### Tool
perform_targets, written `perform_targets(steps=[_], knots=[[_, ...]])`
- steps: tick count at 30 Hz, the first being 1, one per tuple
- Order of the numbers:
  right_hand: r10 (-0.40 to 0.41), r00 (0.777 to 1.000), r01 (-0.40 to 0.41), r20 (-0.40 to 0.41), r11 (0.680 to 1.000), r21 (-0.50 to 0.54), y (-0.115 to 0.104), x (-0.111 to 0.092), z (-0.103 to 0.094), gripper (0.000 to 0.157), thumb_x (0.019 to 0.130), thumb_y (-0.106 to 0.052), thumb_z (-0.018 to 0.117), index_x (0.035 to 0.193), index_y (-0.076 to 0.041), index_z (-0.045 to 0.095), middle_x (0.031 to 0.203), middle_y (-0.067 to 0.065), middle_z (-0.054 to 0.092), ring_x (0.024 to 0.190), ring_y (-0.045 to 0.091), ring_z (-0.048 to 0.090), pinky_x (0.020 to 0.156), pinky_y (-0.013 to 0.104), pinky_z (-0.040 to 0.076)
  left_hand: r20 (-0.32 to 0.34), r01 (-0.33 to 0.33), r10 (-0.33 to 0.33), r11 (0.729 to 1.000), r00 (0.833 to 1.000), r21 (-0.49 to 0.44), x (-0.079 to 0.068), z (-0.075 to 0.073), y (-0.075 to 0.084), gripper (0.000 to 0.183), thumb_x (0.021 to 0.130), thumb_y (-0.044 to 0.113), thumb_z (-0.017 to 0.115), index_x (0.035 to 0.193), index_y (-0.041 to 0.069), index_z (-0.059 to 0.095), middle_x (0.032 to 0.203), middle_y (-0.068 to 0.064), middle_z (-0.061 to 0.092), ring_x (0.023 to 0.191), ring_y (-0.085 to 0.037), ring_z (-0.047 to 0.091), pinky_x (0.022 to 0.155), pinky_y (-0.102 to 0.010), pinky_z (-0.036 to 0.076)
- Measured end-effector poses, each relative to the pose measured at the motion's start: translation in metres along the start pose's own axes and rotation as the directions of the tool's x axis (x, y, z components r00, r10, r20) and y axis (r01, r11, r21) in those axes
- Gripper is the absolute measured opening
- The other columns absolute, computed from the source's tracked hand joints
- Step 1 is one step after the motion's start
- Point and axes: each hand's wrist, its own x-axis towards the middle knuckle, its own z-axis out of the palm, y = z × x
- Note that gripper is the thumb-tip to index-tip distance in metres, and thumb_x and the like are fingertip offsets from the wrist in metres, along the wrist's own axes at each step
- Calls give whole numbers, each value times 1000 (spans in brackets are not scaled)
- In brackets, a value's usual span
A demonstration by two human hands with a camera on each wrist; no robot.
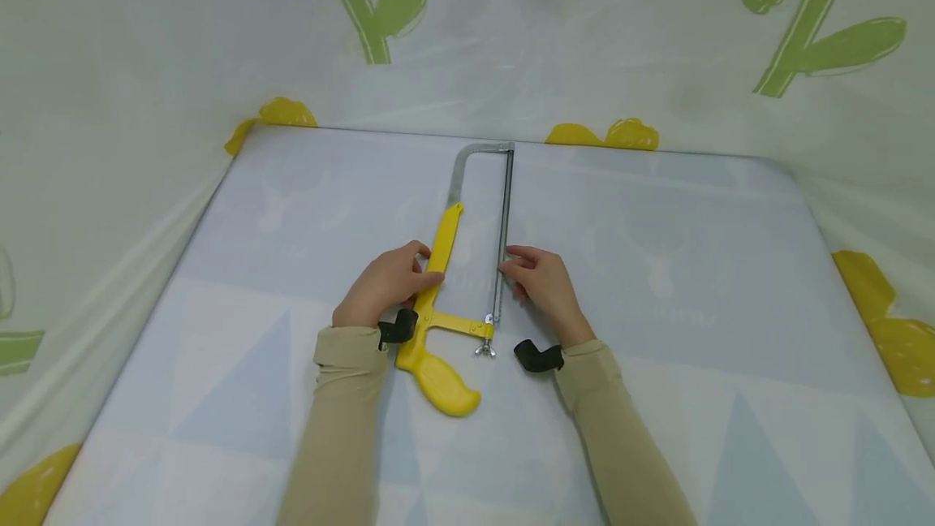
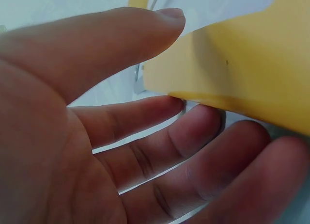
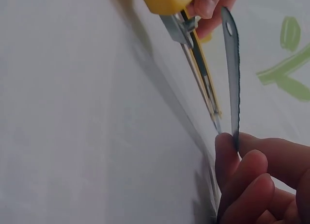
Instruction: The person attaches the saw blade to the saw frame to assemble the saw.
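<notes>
A hacksaw [image 1: 444, 238] with a yellow grip and silver front bow lies lengthwise between both hands. My left hand [image 1: 387, 282] holds its yellow back bar, thumb on top and fingers beneath; the left wrist view shows the yellow bar [image 2: 252, 64] up close. On the other side, my right hand [image 1: 544, 286] pinches the thin saw blade [image 1: 506, 209] between thumb and fingers. In the right wrist view, the blade's holed end [image 3: 231, 40] stands apart from the frame. A wing nut [image 1: 485, 350] sits at the lower yellow arm, below the blade's near end.
The saw is over a pale table [image 1: 657, 307] with blue triangle patterns. A white sheet [image 1: 584, 47] with green and yellow plant prints hangs behind and at the sides. Black wrist mounts [image 1: 539, 357] sit at both cuffs.
</notes>
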Motion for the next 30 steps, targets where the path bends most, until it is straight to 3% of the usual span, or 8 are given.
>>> perform_targets(steps=[15,30], knots=[[-64,997,67,31,993,-101,0,2,5,37,80,-23,65,115,-14,57,85,0,64,51,17,52,48,28,43,-16,23,-24,1000,1000,-20,-1,0,-1,49,84,39,59,121,12,42,82,-6,54,55,-20,52,56,-29,42],[-91,996,90,5,982,-167,-1,2,3,35,81,-23,64,114,-14,58,82,1,60,48,17,54,46,29,44,-5,19,-19,1000,1000,-10,1,0,4,50,84,36,60,123,11,42,82,-7,54,56,-19,53,55,-28,42]])
